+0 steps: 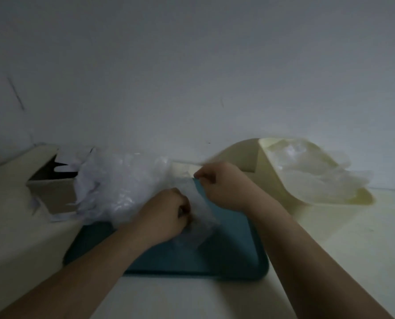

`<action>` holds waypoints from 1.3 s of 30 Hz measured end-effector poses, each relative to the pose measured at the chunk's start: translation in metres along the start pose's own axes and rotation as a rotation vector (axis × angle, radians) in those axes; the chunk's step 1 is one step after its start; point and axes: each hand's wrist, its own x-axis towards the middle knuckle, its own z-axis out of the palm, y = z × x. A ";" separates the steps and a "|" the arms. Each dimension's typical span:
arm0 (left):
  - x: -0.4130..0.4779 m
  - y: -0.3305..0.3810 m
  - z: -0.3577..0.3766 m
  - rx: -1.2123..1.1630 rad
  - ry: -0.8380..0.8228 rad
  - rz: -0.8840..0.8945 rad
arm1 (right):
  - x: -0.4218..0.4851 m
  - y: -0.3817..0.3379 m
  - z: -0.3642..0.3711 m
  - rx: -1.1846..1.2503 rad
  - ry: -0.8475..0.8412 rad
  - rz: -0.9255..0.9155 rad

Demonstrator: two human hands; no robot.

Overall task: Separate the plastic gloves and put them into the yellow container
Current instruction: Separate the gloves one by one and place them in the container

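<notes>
A heap of clear plastic gloves (120, 185) lies on the far left part of a teal tray (226, 256). One thin glove (198, 217) is stretched between my hands above the tray. My left hand (166, 215) grips its lower part with curled fingers. My right hand (221, 185) pinches its upper edge, farther back and to the right. The pale yellow container (362, 199) stands to the right of the tray, and several clear gloves (307, 171) lie in it and hang over its rim.
An open cardboard box (53, 187) sits at the back left, next to the glove heap. A white wall rises right behind the table. The pale tabletop (330, 249) extends in front of the yellow container.
</notes>
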 end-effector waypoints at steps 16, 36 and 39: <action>0.015 0.011 -0.063 -1.311 -0.102 -0.274 | 0.015 0.025 0.006 0.956 0.033 -0.037; -0.008 0.011 -0.021 -0.281 -0.263 0.203 | 0.009 0.028 -0.006 0.530 0.240 0.054; -0.003 0.001 -0.010 -0.252 -0.251 0.163 | 0.001 0.016 -0.016 0.448 0.083 -0.071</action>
